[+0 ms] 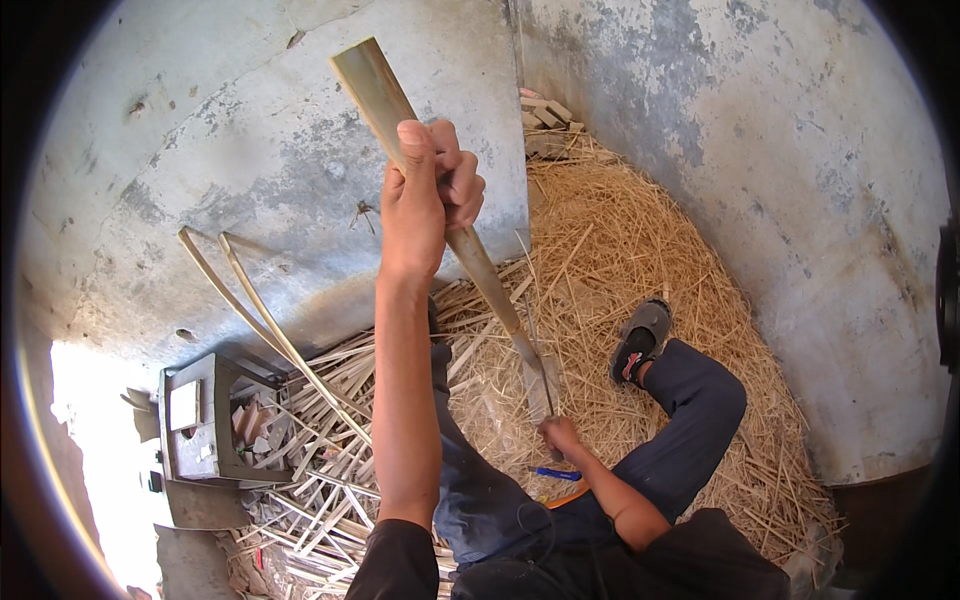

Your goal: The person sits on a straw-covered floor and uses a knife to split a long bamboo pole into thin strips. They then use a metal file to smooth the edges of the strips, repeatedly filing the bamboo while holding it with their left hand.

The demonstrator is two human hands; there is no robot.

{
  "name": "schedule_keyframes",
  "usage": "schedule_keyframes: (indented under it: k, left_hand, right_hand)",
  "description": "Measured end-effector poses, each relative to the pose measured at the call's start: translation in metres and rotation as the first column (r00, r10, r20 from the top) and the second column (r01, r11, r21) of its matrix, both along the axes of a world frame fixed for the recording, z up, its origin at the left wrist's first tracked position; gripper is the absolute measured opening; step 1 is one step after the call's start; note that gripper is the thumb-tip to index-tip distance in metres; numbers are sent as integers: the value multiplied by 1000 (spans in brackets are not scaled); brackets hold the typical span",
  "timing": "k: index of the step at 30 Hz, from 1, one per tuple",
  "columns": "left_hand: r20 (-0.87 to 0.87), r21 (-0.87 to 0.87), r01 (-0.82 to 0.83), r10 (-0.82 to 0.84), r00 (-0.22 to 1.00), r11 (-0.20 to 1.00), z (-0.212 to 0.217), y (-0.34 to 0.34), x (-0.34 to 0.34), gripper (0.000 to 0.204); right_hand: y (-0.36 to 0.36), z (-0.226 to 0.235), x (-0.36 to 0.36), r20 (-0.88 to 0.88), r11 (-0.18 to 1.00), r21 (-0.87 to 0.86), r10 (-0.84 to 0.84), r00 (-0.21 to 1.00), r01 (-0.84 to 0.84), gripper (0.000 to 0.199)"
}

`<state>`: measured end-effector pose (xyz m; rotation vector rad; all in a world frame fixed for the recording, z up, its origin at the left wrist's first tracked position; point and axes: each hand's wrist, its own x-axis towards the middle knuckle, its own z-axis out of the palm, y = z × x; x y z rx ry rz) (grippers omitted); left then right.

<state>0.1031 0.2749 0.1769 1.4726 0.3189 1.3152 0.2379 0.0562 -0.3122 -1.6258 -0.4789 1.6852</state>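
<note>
My left hand (425,195) is raised with its fingers wrapped round a long split bamboo piece (485,275). The bamboo slants from the upper left down toward my right hand, its wide cut end above my left fist. Low between my legs, my right hand (560,437) is closed on the handle of a knife. The knife's broad blade (537,388) points up and meets the lower part of the bamboo. Exactly how the edge sits against the bamboo is too small to tell. Just below my right hand lies a blue object (556,473).
Straw-like bamboo shavings (620,240) cover the floor to the right, and split strips (330,500) lie heaped to the left. Two long bent strips (250,290) lean up against the worn wall (250,130). A broken grey casing (200,425) holds scraps. My shoe (642,335) rests on the shavings.
</note>
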Motion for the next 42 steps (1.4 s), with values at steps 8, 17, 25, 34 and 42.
schedule_keyframes:
  k: [8, 17, 25, 34, 42]
  left_hand:
    - [-3, -27, -45, 45, 999, 999, 2, -4, -5, 61]
    - [144, -71, 69, -59, 988, 995, 2, 4, -5, 61]
    - [173, 101, -229, 209, 962, 968, 5, -6, 20, 38]
    - [75, 31, 155, -157, 985, 987, 6, -6, 23, 44]
    - [63, -4, 344, -343, 937, 939, 9, 2, 24, 54]
  right_hand:
    - [-25, -45, 11, -219, 971, -223, -136, 966, 86, 20]
    - [15, 30, 11, -419, 988, -45, -154, 895, 149, 21]
    - [46, 173, 41, -391, 944, 270, -72, 918, 189, 40]
    - [29, 268, 30, -512, 913, 352, 4, 859, 205, 58]
    - [29, 266, 9, -473, 900, 366, -40, 880, 238, 56]
